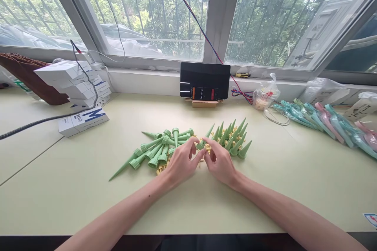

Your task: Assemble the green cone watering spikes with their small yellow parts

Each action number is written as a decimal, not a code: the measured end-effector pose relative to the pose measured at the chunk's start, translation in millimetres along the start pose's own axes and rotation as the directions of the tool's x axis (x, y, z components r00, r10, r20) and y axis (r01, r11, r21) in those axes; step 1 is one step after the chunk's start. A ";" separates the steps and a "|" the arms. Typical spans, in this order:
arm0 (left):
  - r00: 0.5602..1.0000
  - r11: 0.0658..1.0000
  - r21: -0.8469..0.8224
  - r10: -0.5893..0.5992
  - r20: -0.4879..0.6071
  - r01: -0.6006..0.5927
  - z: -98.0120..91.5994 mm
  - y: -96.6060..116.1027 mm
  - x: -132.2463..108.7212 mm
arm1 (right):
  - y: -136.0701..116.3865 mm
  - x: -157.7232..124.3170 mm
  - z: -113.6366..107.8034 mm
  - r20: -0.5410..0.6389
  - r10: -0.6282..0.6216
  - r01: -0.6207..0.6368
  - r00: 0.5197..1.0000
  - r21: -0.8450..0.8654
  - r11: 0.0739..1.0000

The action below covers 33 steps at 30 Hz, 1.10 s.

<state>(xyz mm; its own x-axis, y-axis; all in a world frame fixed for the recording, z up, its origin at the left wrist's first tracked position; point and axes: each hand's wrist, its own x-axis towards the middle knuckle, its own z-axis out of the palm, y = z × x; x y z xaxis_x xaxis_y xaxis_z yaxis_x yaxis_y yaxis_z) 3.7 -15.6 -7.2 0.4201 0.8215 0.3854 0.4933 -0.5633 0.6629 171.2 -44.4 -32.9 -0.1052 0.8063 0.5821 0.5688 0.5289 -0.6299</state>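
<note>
Between my two hands is a green plant watering spike (202, 144), its pointed end tilted up and to the right. My left hand (184, 159) pinches it from the left with bent fingers. From the other side, the thumb and forefinger of my right hand (220, 161) close on it. A loose pile of green spikes (153, 153) lies to the left, pointing various ways. On the right, several green spikes (235, 147) stand upright in rows, with small yellow parts among them. More yellow parts (160, 170) lie beside my left hand, partly hidden by it.
A phone (204, 93) showing a timer leans on a black screen (203, 74) at the back. White boxes (84, 82) are stacked at the left. At the right lie bagged coloured straps (326, 119) and a tied plastic bag (266, 93).
</note>
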 end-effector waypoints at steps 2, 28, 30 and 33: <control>1.000 1.000 0.007 -0.016 -0.013 0.016 -1.1 1.9 0.2 | -0.4 0.0 0.1 -0.003 0.002 -0.002 1.000 0.006 1.000; 0.963 0.922 -0.317 -0.259 -0.075 0.223 -8.4 -1.1 10.0 | -3.9 3.1 -3.5 -0.007 0.013 -0.013 1.000 -0.014 1.000; 0.947 0.886 -0.382 -0.313 -0.071 0.264 -9.3 -2.2 11.0 | -3.8 3.5 -3.3 0.049 -0.025 0.029 0.998 -0.084 0.996; 0.944 0.877 -0.405 -0.318 -0.087 0.258 -9.2 -1.2 10.6 | -3.5 3.3 -2.5 0.147 -0.037 0.063 0.988 -0.173 0.983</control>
<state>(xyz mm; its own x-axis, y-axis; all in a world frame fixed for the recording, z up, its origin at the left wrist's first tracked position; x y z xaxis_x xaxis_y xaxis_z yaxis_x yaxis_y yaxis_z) 0.6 -5.4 1.9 0.1729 0.9625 0.2090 0.2330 -0.2461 0.9408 170.8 -44.3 -27.5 -0.2453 0.8161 0.5233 0.6938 0.5248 -0.4932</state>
